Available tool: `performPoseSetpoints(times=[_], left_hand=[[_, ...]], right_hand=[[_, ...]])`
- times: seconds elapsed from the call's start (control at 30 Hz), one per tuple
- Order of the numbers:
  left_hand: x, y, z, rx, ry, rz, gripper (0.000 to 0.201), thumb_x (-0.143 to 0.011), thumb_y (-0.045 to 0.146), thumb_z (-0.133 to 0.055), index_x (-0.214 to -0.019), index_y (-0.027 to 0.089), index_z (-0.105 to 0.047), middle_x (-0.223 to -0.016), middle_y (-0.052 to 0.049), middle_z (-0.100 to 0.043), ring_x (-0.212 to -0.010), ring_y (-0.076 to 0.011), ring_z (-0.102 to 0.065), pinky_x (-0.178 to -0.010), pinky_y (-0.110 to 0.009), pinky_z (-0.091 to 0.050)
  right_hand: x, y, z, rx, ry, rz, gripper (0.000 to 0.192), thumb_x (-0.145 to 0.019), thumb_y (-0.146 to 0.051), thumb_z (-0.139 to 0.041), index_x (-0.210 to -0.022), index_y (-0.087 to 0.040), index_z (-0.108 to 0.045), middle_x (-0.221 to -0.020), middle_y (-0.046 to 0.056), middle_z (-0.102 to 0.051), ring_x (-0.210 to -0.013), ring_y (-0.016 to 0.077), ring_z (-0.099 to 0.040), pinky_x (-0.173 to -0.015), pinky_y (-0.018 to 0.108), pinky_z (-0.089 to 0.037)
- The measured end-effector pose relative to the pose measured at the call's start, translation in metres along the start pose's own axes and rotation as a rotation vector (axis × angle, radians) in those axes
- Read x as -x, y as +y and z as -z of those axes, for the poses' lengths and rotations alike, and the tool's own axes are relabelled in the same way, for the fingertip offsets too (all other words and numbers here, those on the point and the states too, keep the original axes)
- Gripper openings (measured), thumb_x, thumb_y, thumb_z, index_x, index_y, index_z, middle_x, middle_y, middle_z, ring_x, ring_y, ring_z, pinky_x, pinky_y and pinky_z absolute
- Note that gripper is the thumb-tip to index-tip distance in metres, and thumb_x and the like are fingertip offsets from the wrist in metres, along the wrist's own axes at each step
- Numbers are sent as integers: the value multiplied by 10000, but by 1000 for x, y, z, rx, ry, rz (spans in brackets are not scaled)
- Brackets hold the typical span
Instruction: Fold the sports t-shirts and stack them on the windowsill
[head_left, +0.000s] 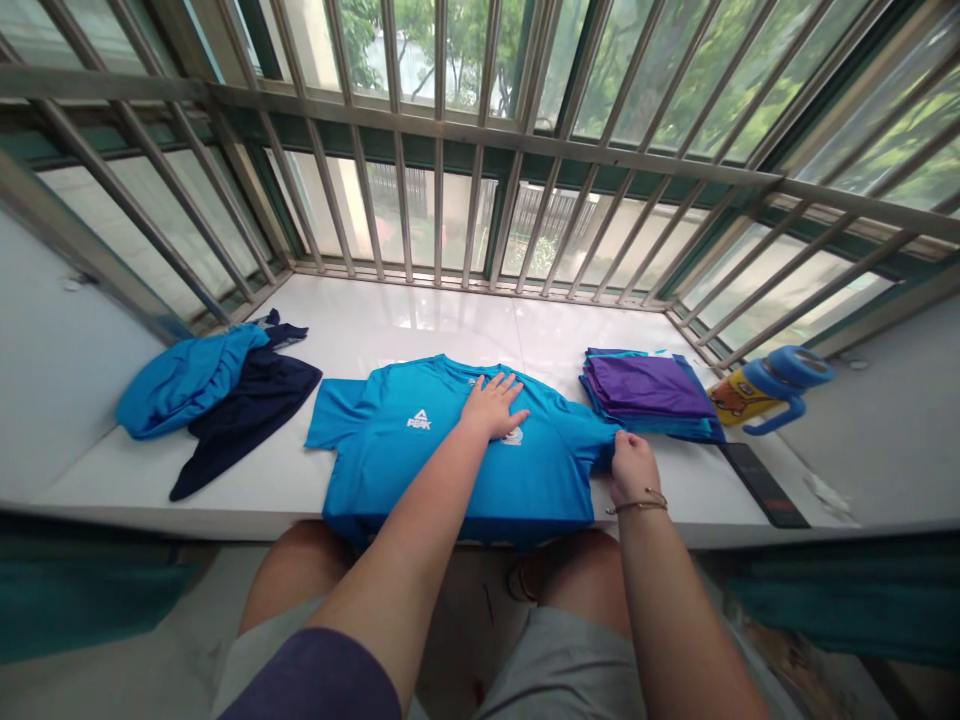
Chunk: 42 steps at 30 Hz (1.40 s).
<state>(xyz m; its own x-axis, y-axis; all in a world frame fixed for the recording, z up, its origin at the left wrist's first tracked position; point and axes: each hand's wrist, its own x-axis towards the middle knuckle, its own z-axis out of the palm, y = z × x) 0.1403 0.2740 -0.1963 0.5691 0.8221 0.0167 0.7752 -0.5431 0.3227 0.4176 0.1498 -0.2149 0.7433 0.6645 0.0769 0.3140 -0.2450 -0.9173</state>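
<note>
A bright blue T-shirt [450,470] with a white PEAK logo lies spread face up on the white window ledge, collar toward the window. Its lower part hangs over the ledge's front edge. My left hand [493,405] rests flat on the upper chest just below the collar, fingers spread, partly over a white emblem. At the right, my right hand [634,465] is closed on the end of the shirt's sleeve, with a thin bracelet at the wrist. The opposite sleeve lies flat on the ledge.
Crumpled blue [191,380] and navy clothes [251,415] lie at the left. On the right are a stack of folded clothes [649,390] with purple on top, a blue-and-yellow bottle [772,385] and a dark phone-like slab [763,485]. Metal window bars [480,130] stand behind the ledge [465,310].
</note>
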Motion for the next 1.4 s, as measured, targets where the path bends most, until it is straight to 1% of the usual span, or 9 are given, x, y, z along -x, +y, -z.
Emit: performPoseSetpoints(times=[0.23, 0.33, 0.47, 0.57, 0.73, 0.83, 1.0, 1.2, 1.4], left_hand=[[1, 1, 1, -21, -13, -2, 778, -1087, 701, -373, -1758, 308, -392, -1862, -34, -265, -1738, -307, -210, -1415, -634, -118], [0, 0, -1, -26, -15, 6, 786, -1083, 704, -374, -1760, 306, -385, -1864, -33, -259, -1739, -301, -204, -1413, -638, -116], [-4, -4, -4, -47, -23, -1, 700, -1093, 559, -420, -1755, 332, -392, -1865, -16, -261, -1736, -295, -218, -1411, -640, -139], [-6, -5, -6, -66, -39, 0, 668, -1085, 319, -380, -1752, 345, -397, -1867, 5, -254, -1735, -270, -223, -1411, -632, -157], [-4, -4, -5, -23, 13, -5, 645, -1083, 335, -404, -1726, 312, -447, -1852, -22, -307, -1722, -287, -267, -1411, -642, -172], [-1, -4, -3, 25, 80, 5, 569, -1107, 338, -390, -1650, 314, -555, -1806, -12, -414, -1709, -282, -302, -1410, -626, -203], [6, -8, 1, 121, 279, 27, 506, -1119, 234, -366, -1505, 321, -682, -1693, 9, -585, -1663, -231, -384, -1420, -566, -207], [9, -3, 2, 126, 202, -58, 422, -1142, 387, -449, -1462, 333, -719, -1579, -10, -693, -1580, -240, -497, -1402, -532, -263], [6, -2, -3, 40, 80, -117, 488, -1123, 528, -475, -1534, 348, -667, -1726, -13, -547, -1634, -309, -420, -1386, -632, -242]], right_hand=[[16, -27, -4, 85, 48, 61, 431, -942, -557, -620, -1099, -169, -722, -914, 100, -731, -865, 280, -660, -803, 426, -559], [32, -52, -1, 191, -128, 461, 332, -1031, -426, -588, -1194, -196, -763, -1166, 143, -751, -1063, 294, -681, -964, 442, -554], [67, -73, -1, 499, -636, 1198, 341, -1079, -153, -501, -1254, -259, -774, -1253, 110, -753, -1063, 256, -702, -937, 387, -555], [94, -74, -4, 647, -827, 1381, 401, -1045, -97, -593, -1382, -275, -717, -1263, 86, -764, -972, 239, -706, -853, 367, -561], [109, -57, 8, 604, -768, 1262, 367, -1058, -230, -666, -1420, -265, -703, -1298, 110, -762, -1085, 282, -721, -944, 417, -571], [97, -38, 23, 578, -603, 1021, 311, -1106, -280, -541, -1345, -258, -739, -1263, 126, -776, -1158, 308, -714, -1042, 476, -538], [79, -13, 32, 503, -431, 598, 329, -1058, -343, -494, -1235, -216, -740, -1183, 142, -771, -1004, 289, -728, -944, 453, -576], [90, -17, 24, 567, -528, 681, 346, -986, -328, -574, -1284, -262, -736, -1275, 102, -760, -1157, 298, -715, -997, 460, -532], [95, -14, 23, 577, -552, 771, 384, -990, -297, -581, -1346, -267, -721, -1321, 117, -741, -1234, 310, -685, -1031, 465, -504]])
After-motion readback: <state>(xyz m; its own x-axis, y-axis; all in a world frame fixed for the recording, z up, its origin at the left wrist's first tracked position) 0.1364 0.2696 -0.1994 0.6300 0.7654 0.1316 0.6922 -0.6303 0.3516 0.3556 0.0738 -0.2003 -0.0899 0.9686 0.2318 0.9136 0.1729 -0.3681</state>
